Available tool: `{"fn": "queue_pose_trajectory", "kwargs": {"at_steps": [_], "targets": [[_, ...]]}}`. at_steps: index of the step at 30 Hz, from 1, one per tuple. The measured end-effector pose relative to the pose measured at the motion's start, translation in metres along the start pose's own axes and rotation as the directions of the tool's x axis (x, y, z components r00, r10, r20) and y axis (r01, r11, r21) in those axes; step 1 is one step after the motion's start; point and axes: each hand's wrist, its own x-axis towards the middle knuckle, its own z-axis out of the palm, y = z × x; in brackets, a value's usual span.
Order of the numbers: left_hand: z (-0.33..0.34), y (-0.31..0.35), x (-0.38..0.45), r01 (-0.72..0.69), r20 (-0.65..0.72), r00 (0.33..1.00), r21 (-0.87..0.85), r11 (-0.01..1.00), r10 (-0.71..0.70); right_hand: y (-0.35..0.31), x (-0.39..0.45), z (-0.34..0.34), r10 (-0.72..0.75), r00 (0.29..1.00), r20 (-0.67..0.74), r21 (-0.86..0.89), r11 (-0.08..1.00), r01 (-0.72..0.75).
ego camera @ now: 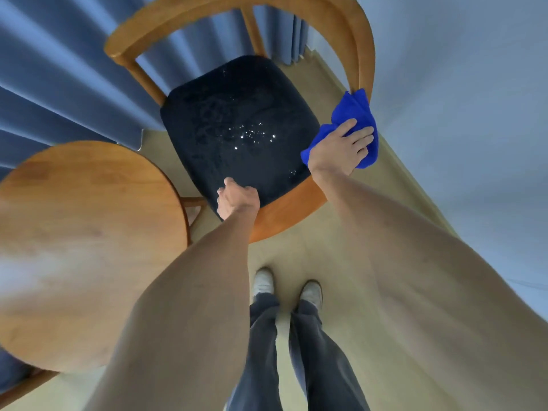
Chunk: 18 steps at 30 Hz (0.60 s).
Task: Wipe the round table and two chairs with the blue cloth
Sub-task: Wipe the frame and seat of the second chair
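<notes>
While bunched in right hand (341,149), blue cloth (354,114) touches chair (363,54) arm.

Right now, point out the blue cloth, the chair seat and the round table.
blue cloth (351,109): head view, upper folds above the fingers.
chair seat (237,126): head view, middle of the dark cushion.
round table (89,232): head view, bare wooden top.

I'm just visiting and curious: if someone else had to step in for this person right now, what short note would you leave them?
Right hand: pressing the blue cloth against the lower end of the chair's curved wooden backrest.
Left hand: no cloth, closed on the front edge of the dark seat, steadying the chair.
Round table: to the left, close beside the chair.
Done: cannot tell from this view; pale specks still lie on the seat.
Left: finish this chair's frame and seat, then check the table and the second chair.
</notes>
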Motion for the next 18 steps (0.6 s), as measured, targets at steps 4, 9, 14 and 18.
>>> {"fn": "queue_pose_trajectory", "kwargs": {"at_steps": [4, 9, 14, 18], "targets": [[0.001, -0.009, -0.002, -0.054, -0.065, 0.996, -0.021, 0.998, 0.052, 0.003, -0.026, 0.004, -0.041, 0.999, -0.027, -0.041, 0.998, 0.04], [-0.011, -0.02, -0.011, -0.037, -0.109, 0.993, 0.019, 0.999, 0.039, -0.004, -0.076, 0.008, -0.13, 0.989, -0.07, -0.02, 0.991, 0.129], [-0.031, -0.045, -0.015, -0.026, 0.011, 1.0, -0.026, 0.999, 0.026, -0.025, -0.142, 0.019, -0.176, 0.982, -0.066, 0.034, 0.983, 0.178], [-0.045, -0.067, -0.008, -0.1, 0.091, 0.99, -0.098, 0.99, 0.109, -0.041, -0.177, 0.026, -0.148, 0.986, -0.077, 0.097, 0.983, 0.155]]}}
